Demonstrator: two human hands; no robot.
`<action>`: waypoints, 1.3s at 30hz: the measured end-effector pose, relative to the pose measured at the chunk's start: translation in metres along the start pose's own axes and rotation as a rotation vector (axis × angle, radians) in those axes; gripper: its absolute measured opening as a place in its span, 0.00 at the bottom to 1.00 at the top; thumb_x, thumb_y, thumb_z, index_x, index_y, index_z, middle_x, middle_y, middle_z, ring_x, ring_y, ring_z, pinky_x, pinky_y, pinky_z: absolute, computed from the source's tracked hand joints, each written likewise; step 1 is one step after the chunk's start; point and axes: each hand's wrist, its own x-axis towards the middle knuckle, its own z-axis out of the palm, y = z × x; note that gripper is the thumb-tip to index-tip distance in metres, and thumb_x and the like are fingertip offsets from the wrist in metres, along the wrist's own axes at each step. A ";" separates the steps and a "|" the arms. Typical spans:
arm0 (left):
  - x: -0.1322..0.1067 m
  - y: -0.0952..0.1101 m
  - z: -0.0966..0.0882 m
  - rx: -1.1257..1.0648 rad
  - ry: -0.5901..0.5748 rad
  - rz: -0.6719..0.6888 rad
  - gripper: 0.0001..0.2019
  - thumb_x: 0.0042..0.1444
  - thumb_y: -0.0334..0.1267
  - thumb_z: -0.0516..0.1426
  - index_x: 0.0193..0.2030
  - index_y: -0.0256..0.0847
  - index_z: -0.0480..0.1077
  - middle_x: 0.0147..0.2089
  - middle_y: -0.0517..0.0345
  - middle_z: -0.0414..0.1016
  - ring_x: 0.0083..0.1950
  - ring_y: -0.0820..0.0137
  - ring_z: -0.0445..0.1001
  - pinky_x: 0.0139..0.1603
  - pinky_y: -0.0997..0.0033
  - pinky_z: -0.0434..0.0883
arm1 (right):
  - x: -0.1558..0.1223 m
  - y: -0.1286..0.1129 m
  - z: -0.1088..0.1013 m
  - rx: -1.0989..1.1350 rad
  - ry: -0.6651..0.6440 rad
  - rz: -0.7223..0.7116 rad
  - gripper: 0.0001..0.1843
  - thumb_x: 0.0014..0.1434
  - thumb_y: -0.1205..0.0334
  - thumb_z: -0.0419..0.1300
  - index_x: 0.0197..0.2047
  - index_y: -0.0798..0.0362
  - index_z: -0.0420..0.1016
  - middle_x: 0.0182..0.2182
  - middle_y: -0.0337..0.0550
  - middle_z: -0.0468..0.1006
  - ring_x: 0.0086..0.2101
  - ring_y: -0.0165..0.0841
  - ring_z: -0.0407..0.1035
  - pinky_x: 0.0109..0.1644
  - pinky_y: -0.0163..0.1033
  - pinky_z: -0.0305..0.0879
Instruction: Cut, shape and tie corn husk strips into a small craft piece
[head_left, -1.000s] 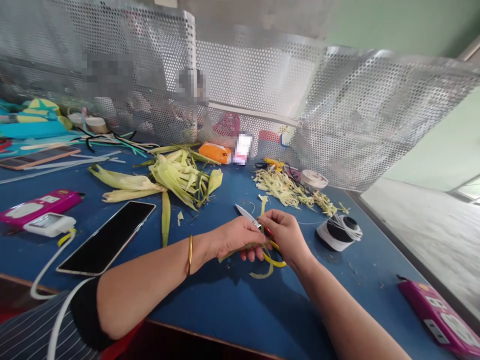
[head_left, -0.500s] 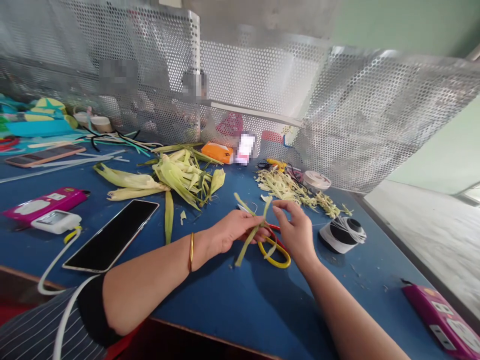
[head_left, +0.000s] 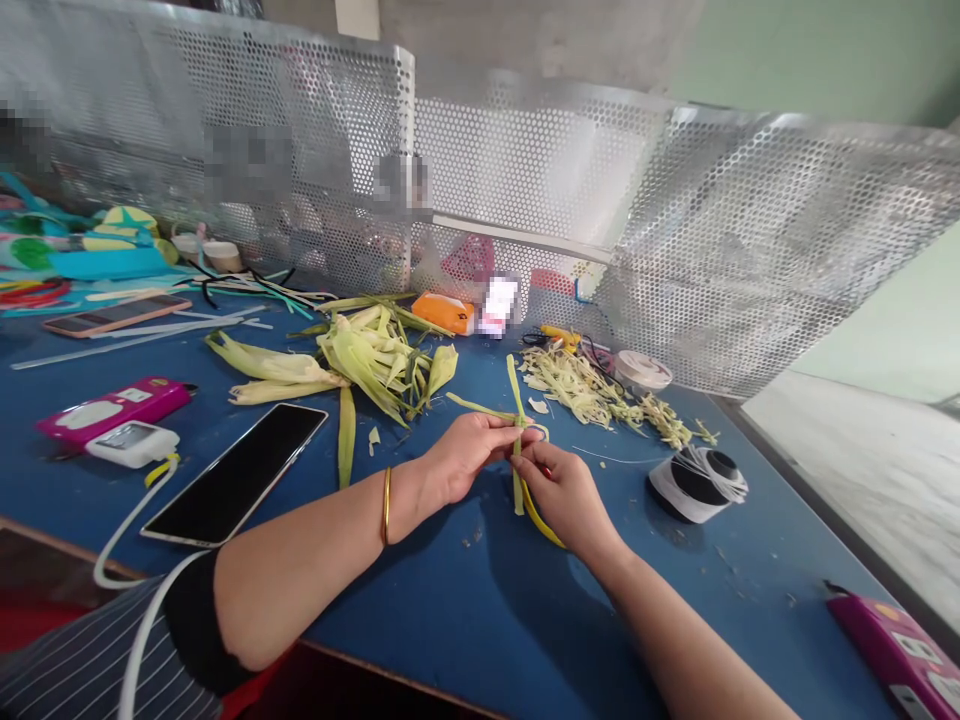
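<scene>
My left hand (head_left: 469,453) and my right hand (head_left: 566,492) meet over the blue table (head_left: 420,610), both pinched on thin green leaf strips (head_left: 516,420) that cross between the fingers. One strip sticks up and away from the hands, another runs off to the left. A yellow scissor handle (head_left: 541,520) shows under my right hand, lying on the table. A gold bangle (head_left: 386,505) sits on my left wrist.
A pile of green husk leaves (head_left: 367,355) lies behind the hands, shredded leaf scraps (head_left: 592,390) to the right. A black phone (head_left: 238,472), pink power strip (head_left: 112,408), white charger (head_left: 133,443), thread spool (head_left: 697,482) and perforated metal screens (head_left: 525,200) surround the spot.
The scissors, held at first, now lie on the table under my right hand. Both hands have come together on the leaf strips, which now stand crossed and higher.
</scene>
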 end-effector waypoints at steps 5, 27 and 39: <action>0.002 -0.001 -0.002 0.074 0.025 0.024 0.08 0.44 0.36 0.67 0.30 0.33 0.81 0.34 0.50 0.80 0.41 0.68 0.75 0.49 0.70 0.68 | -0.001 -0.002 -0.004 0.047 -0.083 0.003 0.17 0.57 0.54 0.56 0.19 0.51 0.62 0.18 0.34 0.63 0.23 0.30 0.56 0.28 0.35 0.51; -0.002 0.012 -0.002 0.089 0.004 -0.052 0.10 0.47 0.27 0.62 0.38 0.34 0.79 0.31 0.54 0.78 0.31 0.74 0.75 0.38 0.73 0.71 | 0.007 -0.002 -0.019 -0.028 0.071 -0.024 0.15 0.60 0.49 0.57 0.39 0.51 0.75 0.34 0.43 0.81 0.33 0.37 0.72 0.37 0.38 0.62; -0.001 0.004 0.004 0.334 0.085 0.068 0.11 0.57 0.34 0.61 0.25 0.35 0.70 0.22 0.61 0.71 0.20 0.78 0.67 0.24 0.76 0.67 | 0.002 -0.008 -0.025 -0.174 0.055 -0.046 0.16 0.60 0.55 0.54 0.23 0.51 0.67 0.18 0.36 0.69 0.22 0.29 0.58 0.28 0.34 0.51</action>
